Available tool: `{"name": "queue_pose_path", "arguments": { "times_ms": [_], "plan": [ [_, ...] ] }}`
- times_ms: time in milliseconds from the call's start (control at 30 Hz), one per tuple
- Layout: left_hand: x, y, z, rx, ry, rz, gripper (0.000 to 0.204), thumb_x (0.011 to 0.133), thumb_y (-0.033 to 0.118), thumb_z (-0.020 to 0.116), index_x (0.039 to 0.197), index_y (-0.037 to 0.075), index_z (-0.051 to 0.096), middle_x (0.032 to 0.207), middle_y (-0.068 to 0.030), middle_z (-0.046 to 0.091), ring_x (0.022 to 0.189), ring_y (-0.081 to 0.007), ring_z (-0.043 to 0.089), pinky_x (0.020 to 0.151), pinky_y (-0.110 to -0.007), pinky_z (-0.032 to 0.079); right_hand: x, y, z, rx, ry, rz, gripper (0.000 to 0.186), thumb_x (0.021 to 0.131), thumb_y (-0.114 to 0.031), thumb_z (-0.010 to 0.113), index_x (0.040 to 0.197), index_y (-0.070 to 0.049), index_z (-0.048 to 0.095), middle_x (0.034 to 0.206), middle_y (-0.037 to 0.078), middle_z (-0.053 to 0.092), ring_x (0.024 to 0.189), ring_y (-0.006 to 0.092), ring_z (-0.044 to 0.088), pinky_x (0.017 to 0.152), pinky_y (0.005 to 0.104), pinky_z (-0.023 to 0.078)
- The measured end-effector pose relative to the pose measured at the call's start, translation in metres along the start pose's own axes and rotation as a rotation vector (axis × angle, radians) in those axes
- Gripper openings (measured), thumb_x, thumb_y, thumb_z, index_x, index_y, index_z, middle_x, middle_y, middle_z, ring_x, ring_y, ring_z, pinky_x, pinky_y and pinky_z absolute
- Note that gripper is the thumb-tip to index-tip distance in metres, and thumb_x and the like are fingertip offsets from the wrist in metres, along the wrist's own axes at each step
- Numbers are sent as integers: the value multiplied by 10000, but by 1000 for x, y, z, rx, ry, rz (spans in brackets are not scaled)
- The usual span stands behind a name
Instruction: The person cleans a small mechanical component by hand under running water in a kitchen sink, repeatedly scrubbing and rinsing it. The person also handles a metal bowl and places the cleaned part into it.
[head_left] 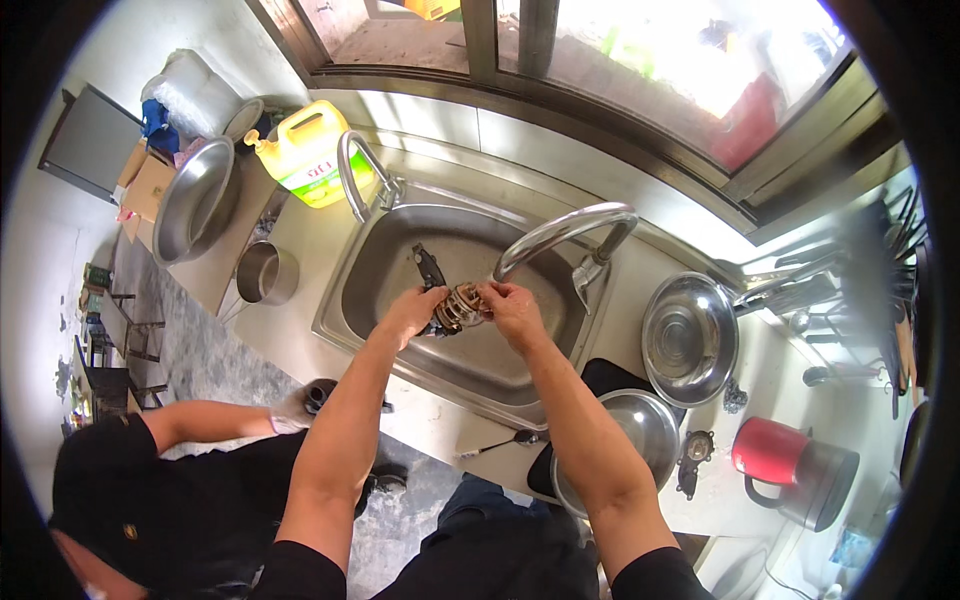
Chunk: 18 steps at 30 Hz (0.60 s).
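holding a dirty, dark metal part (462,305) at the centre of the frame, the left grip (411,312) is closed about its left side and the right grip (515,314) pinches the ringed, coiled section from the right. a dark arm of the part juts toward the top of the frame. all of it is over the steel sink (385,240), beneath the tall curved tap (575,220); whether it touches the basin, i cannot tell. a smaller tap (349,175) stands at the sink's upper left corner, just beside a yellow jug (318,158). at left, a small saucepan (268,273) sits on the worktop (285,320). at right are two steel bowls (690,340), a flat dark metal plate (694,462) and a red and steel kettle (775,455). at lower left, a co-worker's gloved hand (290,410) holds a dark object.
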<state>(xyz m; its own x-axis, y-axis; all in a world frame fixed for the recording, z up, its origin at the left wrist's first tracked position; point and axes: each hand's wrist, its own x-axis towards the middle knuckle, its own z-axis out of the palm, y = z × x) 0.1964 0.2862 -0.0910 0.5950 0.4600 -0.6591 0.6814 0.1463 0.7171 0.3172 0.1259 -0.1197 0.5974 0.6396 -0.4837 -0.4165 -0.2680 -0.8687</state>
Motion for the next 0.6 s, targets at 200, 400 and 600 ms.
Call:
{"name": "queue_pose_path", "arguments": {
  "times_ms": [200, 400, 600],
  "plan": [
    [14, -19, 9, 76, 142, 40, 541, 934, 435, 530, 998, -74, 703, 916, -138, 707, 829, -198, 648, 771, -349, 473, 1, -17, 3, 88, -34, -51, 267, 927, -264, 657, 1017, -21, 721, 882, 18, 689, 761, 93, 587, 686, 246, 461],
    [0, 4, 24, 115, 163, 77, 582, 918, 475, 518, 1018, -69, 698, 924, -166, 702, 831, -227, 644, 778, -350, 472, -8, -30, -8, 149, -55, -97, 192, 913, -161, 666, 1006, 0, 712, 861, 14, 685, 735, 90, 585, 670, 250, 466],
    [-3, -6, 26, -34, 86, 66, 546, 821, 461, 628, 1019, -43, 696, 939, -149, 701, 870, -258, 642, 785, -358, 480, 0, -16, -15, 123, -25, -76, 213, 925, -144, 617, 1031, 21, 699, 886, 35, 697, 745, 101, 598, 681, 255, 475]
  ]
}}
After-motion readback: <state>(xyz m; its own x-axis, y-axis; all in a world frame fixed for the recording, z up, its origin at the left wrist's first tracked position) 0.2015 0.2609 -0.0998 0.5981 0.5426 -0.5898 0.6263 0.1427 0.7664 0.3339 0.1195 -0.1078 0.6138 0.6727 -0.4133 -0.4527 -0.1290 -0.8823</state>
